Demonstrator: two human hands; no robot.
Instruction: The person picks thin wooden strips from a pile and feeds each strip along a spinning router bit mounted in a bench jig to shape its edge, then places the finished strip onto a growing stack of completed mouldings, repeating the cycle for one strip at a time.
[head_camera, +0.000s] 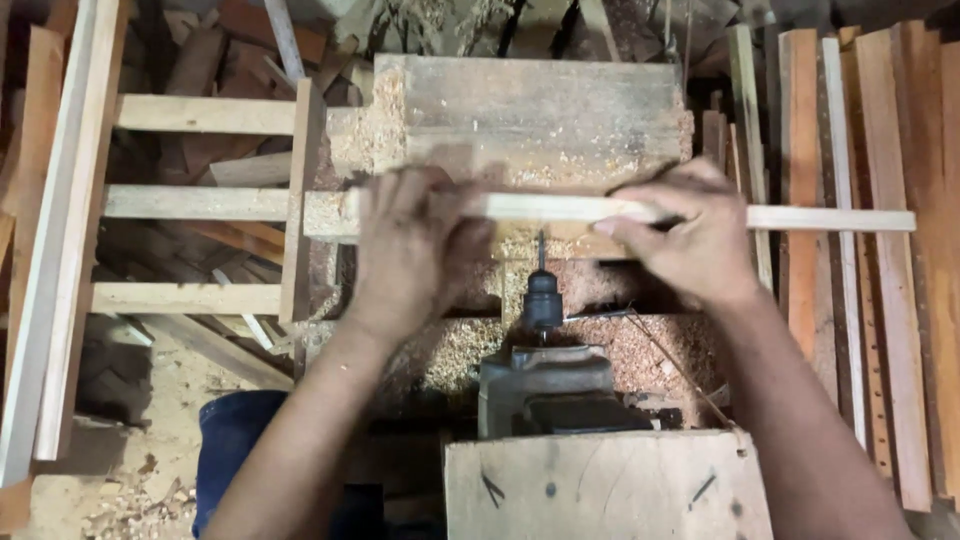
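Lying crosswise over the sawdust-strewn worktop (540, 100): a long, slim wooden slat (560, 208), pale and square-edged, running from the ladder-like wooden frame (200, 200) at left out past the stacked reddish boards (880, 250) at right. Pressing down on its left stretch, the left hand (415, 250), grip closed flat over the slat with fingers wrapping its far edge. Pinching it further right, the right hand (690, 235), grip narrow, thumb and fingertips clamping the slat. Pointing at the slat's near edge between both hands, just touching or nearly so: a horizontal drill chuck and bit (541, 290) on a grey motor housing (545, 385).
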